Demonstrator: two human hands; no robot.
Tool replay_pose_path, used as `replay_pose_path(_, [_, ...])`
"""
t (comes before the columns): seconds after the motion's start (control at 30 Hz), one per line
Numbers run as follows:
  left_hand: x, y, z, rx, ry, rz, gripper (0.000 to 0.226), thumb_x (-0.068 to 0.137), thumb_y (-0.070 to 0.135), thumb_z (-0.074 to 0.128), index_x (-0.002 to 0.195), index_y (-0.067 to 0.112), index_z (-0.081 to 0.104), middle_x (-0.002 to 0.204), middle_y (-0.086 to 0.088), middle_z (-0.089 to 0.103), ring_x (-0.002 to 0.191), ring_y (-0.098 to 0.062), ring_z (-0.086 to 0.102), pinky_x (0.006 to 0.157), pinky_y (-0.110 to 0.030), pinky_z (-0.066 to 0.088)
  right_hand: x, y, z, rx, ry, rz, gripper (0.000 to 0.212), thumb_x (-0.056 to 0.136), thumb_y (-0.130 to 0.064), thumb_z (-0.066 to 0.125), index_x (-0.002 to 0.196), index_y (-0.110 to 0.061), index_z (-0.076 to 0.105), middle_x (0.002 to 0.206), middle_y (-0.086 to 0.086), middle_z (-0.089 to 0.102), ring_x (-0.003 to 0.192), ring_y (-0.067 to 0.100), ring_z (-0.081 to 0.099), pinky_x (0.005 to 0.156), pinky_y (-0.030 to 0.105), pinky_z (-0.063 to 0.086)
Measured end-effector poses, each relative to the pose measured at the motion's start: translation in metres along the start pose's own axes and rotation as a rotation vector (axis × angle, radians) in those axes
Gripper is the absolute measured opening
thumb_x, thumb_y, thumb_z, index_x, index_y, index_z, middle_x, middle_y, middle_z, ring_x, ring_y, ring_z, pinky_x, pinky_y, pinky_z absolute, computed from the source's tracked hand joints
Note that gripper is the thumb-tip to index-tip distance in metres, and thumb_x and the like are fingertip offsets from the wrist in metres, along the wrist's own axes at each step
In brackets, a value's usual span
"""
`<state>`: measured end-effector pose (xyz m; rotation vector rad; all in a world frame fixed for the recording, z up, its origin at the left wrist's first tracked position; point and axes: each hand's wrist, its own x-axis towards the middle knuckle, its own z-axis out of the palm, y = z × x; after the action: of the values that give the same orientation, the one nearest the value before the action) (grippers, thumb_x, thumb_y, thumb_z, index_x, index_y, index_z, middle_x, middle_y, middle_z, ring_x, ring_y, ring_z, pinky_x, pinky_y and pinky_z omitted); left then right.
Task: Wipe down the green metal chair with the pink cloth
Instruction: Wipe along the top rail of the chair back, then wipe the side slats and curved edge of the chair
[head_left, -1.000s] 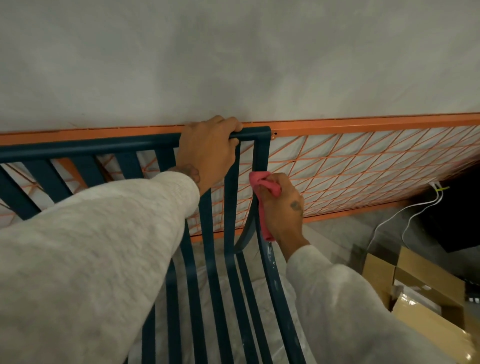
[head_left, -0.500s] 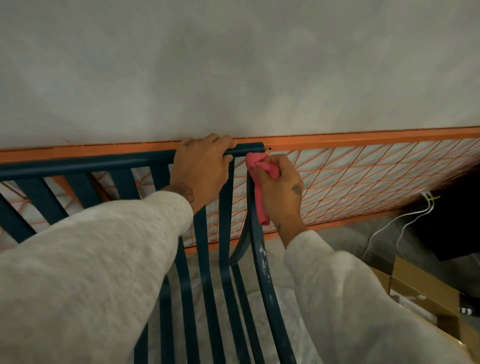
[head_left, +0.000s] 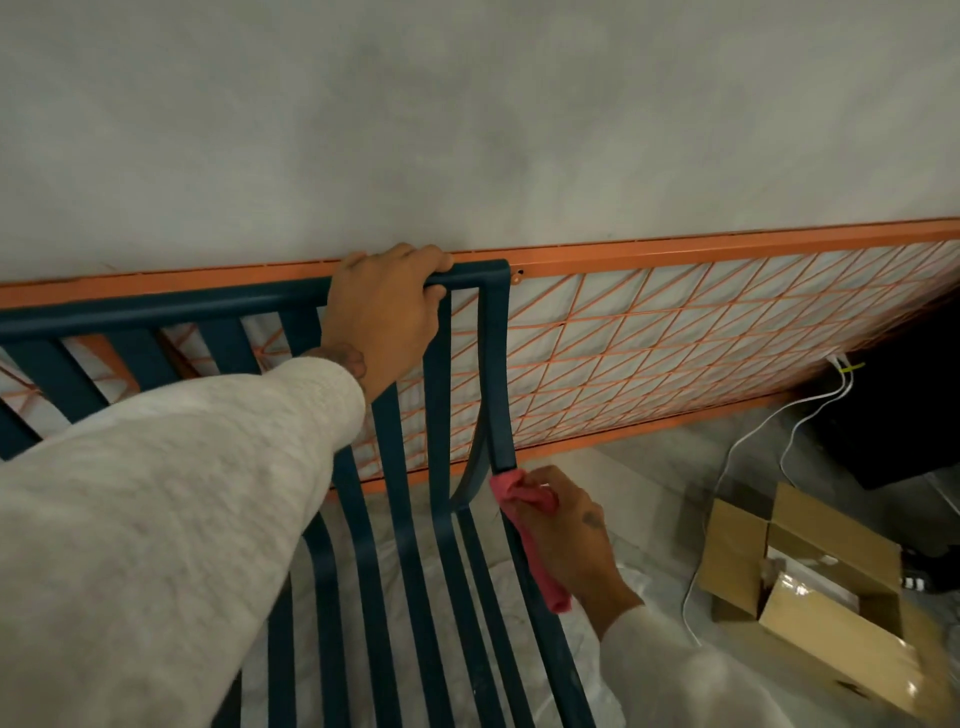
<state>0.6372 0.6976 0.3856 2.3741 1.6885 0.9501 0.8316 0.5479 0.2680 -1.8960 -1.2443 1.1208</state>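
- Left hand (head_left: 387, 312) is gripping the green metal chair (head_left: 439, 395), fingers curling over its smooth top rail (head_left: 208, 306).
- Right hand (head_left: 566, 540) is clutching the crumpled pink cloth (head_left: 524, 499), pressing it low against the flat right side bar (head_left: 500, 374).

Chair (head_left: 498, 364) before a mesh panel (head_left: 675, 253) against the wall (head_left: 467, 130); boxes (head_left: 831, 623) on the floor (head_left: 649, 493) to its right

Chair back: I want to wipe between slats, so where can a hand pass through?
Widest gap: between the right frame post and the next slat, under the top rail. Crowded below, around the right hand and pink cloth.
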Motion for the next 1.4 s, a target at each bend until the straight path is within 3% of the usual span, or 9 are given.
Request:
replay_pose_path(0.23, [-0.044,-0.002,0.002,-0.076,-0.013,0.126,0.040,0.091,-0.001,0.052,0.130,0.010,0.059,0.134,-0.010,0.057,0.132,-0.028,0.045,0.112,-0.049,0.034,0.031,-0.036,-0.040,0.283,0.051,0.061,0.023,0.098,-0.033,0.057,0.119,-0.026,0.053,0.114,0.006,0.057,0.083,0.031,0.064,0.055,0.035,0.059])
replay_pose_path(0.33, [-0.080,0.009,0.020,-0.176,-0.073,0.110,0.043,0.089,-0.006,0.051,0.129,0.008,0.059,0.132,-0.010,0.058,0.127,-0.024,0.049,0.110,-0.039,0.040,0.060,-0.056,-0.038,0.266,0.026,0.002,0.028,0.099,-0.039,0.055,0.124,-0.028,0.055,0.117,0.005,0.059,0.095,0.032,0.065,0.076,0.049,0.061])
replay_pose_path(0.43, [-0.093,0.024,0.040,-0.413,-0.259,-0.213,0.050,0.093,-0.005,0.045,0.138,0.015,0.050,0.137,-0.004,0.054,0.127,-0.017,0.051,0.109,-0.027,0.039,0.073,-0.071,-0.023,0.261,-0.041,-0.017,0.029,0.099,-0.039,0.054,0.124,-0.026,0.061,0.109,0.002,0.066,0.094,0.025,0.066,0.085,0.046,0.059])
replay_pose_path(0.5, [-0.092,0.028,0.050,-0.598,-0.424,-0.460,0.054,0.094,-0.006,0.041,0.143,0.018,0.043,0.139,-0.003,0.053,0.128,-0.017,0.051,0.103,-0.021,0.037,0.068,-0.071,-0.015,0.301,-0.071,-0.011,0.027,0.100,-0.034,0.054,0.122,-0.022,0.064,0.102,0.004,0.068,0.084,0.020,0.065,0.077,0.038,0.058])
replay_pose_path(0.67, [-0.098,0.034,0.066,-0.783,-0.628,-0.542,0.061,0.093,-0.010,0.038,0.145,0.022,0.037,0.141,-0.001,0.048,0.130,-0.020,0.048,0.112,-0.031,0.035,0.027,-0.032,-0.018,0.198,-0.131,0.045,0.020,0.102,-0.034,0.050,0.107,-0.024,0.066,0.087,0.001,0.067,0.066,0.011,0.063,0.057,0.023,0.052])
replay_pose_path(0.83, [-0.112,0.037,0.077,-0.857,-0.620,-0.659,0.071,0.089,-0.016,0.037,0.150,0.020,0.027,0.153,-0.001,0.035,0.138,-0.018,0.040,0.111,-0.024,0.031,-0.011,0.024,-0.025,0.127,-0.239,0.215,0.025,0.101,-0.035,0.051,0.115,-0.019,0.066,0.100,0.009,0.070,0.078,0.016,0.068,0.069,0.027,0.053])
replay_pose_path(0.93, [-0.117,0.036,0.080,-0.892,-0.611,-0.696,0.072,0.088,-0.018,0.036,0.149,0.019,0.028,0.153,0.001,0.036,0.139,-0.016,0.038,0.117,-0.034,0.029,-0.005,0.023,-0.025,0.107,-0.218,0.203,0.022,0.100,-0.035,0.053,0.111,-0.024,0.069,0.102,0.005,0.071,0.091,0.025,0.067,0.082,0.037,0.057])
replay_pose_path(1.13, [-0.127,0.031,0.088,-0.910,-0.583,-0.731,0.069,0.086,-0.009,0.044,0.146,0.025,0.038,0.149,0.006,0.042,0.137,-0.018,0.042,0.115,-0.045,0.033,0.042,-0.031,-0.012,0.150,-0.119,0.046,0.017,0.100,-0.034,0.054,0.110,-0.026,0.066,0.096,-0.001,0.068,0.081,0.016,0.064,0.062,0.023,0.051])
replay_pose_path(1.4, [-0.158,0.044,0.085,-0.987,-0.677,-0.854,0.071,0.089,-0.014,0.045,0.146,0.028,0.035,0.148,-0.005,0.043,0.132,-0.020,0.048,0.112,-0.044,0.038,-0.012,0.032,-0.019,0.141,-0.193,0.173,0.018,0.097,-0.037,0.056,0.110,-0.027,0.064,0.101,0.000,0.070,0.084,0.017,0.069,0.069,0.024,0.053])
